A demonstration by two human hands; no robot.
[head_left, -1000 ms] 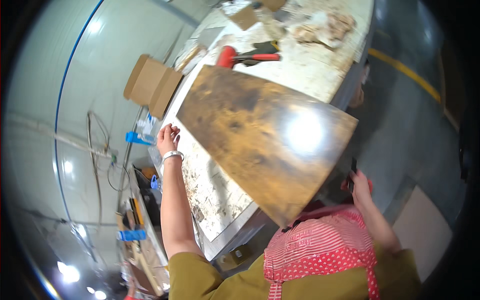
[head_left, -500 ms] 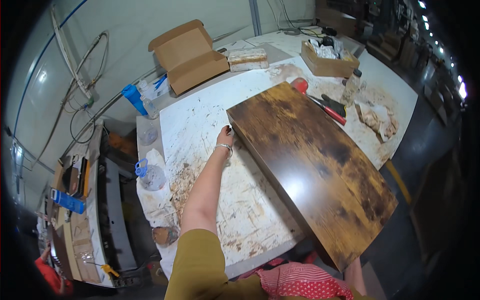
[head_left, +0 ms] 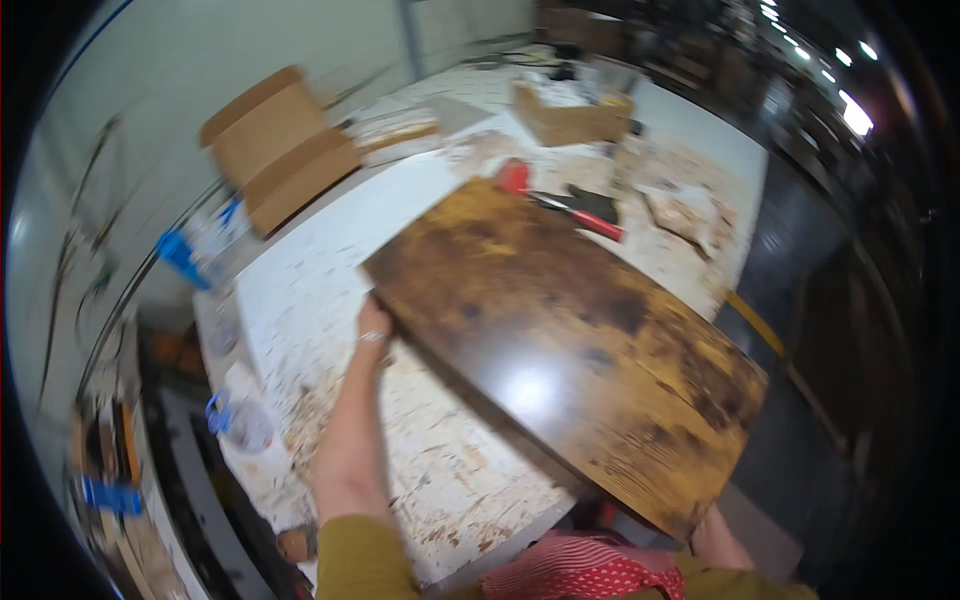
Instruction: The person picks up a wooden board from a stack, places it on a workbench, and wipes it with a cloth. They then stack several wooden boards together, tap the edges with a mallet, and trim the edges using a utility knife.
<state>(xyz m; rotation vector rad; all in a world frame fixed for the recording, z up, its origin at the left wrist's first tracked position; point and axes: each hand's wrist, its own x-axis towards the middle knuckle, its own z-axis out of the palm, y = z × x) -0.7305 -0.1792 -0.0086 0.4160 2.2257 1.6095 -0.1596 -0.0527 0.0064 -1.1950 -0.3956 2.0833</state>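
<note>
Item: brown mottled wood panel (head_left: 570,350), lifted at a slant over the scuffed white desk (head_left: 300,290), not yet set down. Left hand (head_left: 373,325) grips its far-left edge; right hand (head_left: 715,530) sits under the near corner, grip hidden. Red-handled tool (head_left: 560,200) and cardboard box (head_left: 275,145) lie beyond.

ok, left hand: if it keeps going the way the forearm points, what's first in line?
The left hand already touches the brown board at its left edge. Straight past that corner lies bare white tabletop, then probably the open cardboard box; depth is unclear.
</note>
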